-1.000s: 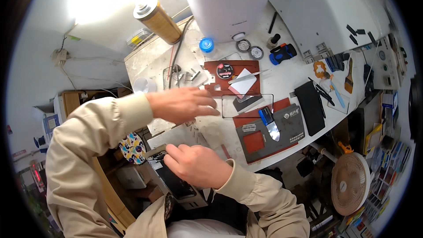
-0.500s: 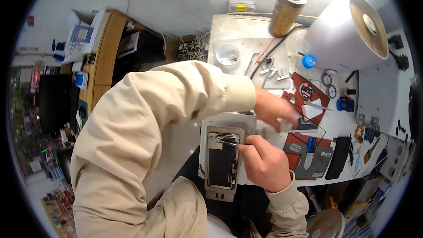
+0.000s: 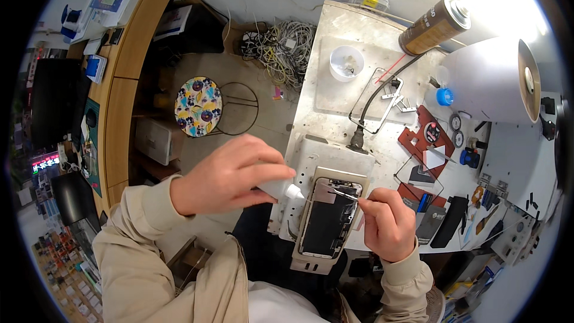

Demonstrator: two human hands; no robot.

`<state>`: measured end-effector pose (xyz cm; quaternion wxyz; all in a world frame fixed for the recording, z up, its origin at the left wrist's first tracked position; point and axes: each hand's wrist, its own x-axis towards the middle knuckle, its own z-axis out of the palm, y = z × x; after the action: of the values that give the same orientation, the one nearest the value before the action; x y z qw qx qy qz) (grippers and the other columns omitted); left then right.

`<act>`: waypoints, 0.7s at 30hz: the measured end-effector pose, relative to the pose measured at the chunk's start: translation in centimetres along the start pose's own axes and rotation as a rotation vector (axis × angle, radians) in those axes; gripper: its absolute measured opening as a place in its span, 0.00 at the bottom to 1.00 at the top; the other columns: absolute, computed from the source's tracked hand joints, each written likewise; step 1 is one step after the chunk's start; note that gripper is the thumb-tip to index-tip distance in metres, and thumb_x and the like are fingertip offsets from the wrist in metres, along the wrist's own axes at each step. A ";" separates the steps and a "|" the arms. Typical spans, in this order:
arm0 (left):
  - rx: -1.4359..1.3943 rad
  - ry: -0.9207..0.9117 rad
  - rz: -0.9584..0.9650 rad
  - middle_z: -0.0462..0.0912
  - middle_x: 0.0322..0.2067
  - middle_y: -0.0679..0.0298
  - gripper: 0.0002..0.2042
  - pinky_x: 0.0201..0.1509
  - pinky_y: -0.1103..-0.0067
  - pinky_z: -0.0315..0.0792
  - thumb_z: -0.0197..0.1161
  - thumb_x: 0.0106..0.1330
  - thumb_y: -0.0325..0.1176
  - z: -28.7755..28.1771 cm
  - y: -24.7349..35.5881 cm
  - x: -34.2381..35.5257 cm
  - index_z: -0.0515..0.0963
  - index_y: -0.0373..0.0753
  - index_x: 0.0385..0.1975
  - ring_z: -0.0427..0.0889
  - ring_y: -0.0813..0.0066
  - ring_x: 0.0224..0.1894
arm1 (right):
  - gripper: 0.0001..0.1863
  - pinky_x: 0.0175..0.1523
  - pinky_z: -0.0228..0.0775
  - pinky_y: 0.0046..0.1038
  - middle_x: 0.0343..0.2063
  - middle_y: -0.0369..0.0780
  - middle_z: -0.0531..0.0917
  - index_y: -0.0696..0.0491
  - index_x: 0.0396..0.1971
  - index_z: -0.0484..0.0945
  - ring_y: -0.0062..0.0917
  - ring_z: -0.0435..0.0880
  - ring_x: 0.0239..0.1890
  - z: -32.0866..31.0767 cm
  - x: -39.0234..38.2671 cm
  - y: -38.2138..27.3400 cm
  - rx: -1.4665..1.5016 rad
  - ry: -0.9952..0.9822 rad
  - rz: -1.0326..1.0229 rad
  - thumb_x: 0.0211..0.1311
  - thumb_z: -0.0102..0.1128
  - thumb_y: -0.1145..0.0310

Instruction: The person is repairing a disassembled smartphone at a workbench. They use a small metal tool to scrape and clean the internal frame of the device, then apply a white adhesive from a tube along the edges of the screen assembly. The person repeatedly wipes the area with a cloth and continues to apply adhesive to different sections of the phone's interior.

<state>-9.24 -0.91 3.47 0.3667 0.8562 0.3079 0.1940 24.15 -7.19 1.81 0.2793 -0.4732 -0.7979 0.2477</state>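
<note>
An opened phone screen assembly (image 3: 323,225), dark-backed with a pale rim, lies in a beige metal holder (image 3: 310,264). That holder rests on a white plate-like device (image 3: 310,154) at the bench's near edge. My left hand (image 3: 236,174) is closed around a small white dropper bottle (image 3: 292,191), whose thin needle tip points at the screen's upper left edge. Tweezers (image 3: 345,195) are pinched in my right hand (image 3: 387,222), their points over the upper part of the screen assembly. My left fingers partly hide the bottle's body.
On the bench stand a white tub (image 3: 347,63), a spray can (image 3: 434,26) and a large white cylinder (image 3: 487,78). A black cable (image 3: 357,137) reaches the device. Brown-red mats (image 3: 426,143) and tools lie to the right. A patterned stool (image 3: 198,106) stands on the floor at left.
My left hand has come back from the bench's right side to the left of the phone, now showing the dropper bottle. My right hand keeps the tweezers over the screen. The view has shifted.
</note>
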 end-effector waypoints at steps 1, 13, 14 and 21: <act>0.019 0.019 -0.011 0.82 0.52 0.59 0.29 0.55 0.66 0.77 0.81 0.54 0.29 0.7 0.1 -0.5 0.81 0.43 0.59 0.81 0.58 0.53 | 0.11 0.27 0.75 0.32 0.33 0.43 0.83 0.60 0.35 0.84 0.34 0.84 0.25 0.0 0.0 0.0 -0.001 -0.007 0.004 0.51 0.69 0.86; 0.365 0.128 0.130 0.82 0.52 0.63 0.24 0.53 0.73 0.75 0.75 0.58 0.28 1.3 1.5 0.3 0.86 0.42 0.57 0.81 0.66 0.51 | 0.10 0.27 0.75 0.32 0.33 0.44 0.83 0.60 0.34 0.83 0.34 0.83 0.25 0.0 0.0 -0.3 -0.015 -0.011 0.017 0.53 0.70 0.86; 0.382 0.118 0.138 0.82 0.53 0.63 0.23 0.53 0.73 0.75 0.74 0.58 0.27 1.2 1.7 0.4 0.86 0.42 0.57 0.81 0.66 0.51 | 0.10 0.27 0.75 0.32 0.33 0.44 0.83 0.60 0.34 0.83 0.34 0.83 0.25 0.0 0.0 -0.3 -0.013 -0.011 0.017 0.53 0.70 0.86; 0.468 0.100 0.187 0.82 0.53 0.63 0.22 0.52 0.74 0.75 0.71 0.58 0.26 1.2 2.9 1.0 0.86 0.40 0.56 0.81 0.67 0.50 | 0.09 0.27 0.75 0.31 0.34 0.43 0.83 0.60 0.34 0.83 0.34 0.83 0.25 0.1 -0.1 -0.2 -0.012 0.017 0.001 0.53 0.70 0.85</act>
<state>-6.73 -2.40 4.91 0.1232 0.9318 0.2819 0.1927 23.97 -7.35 1.80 0.2830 -0.4774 -0.7968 0.2388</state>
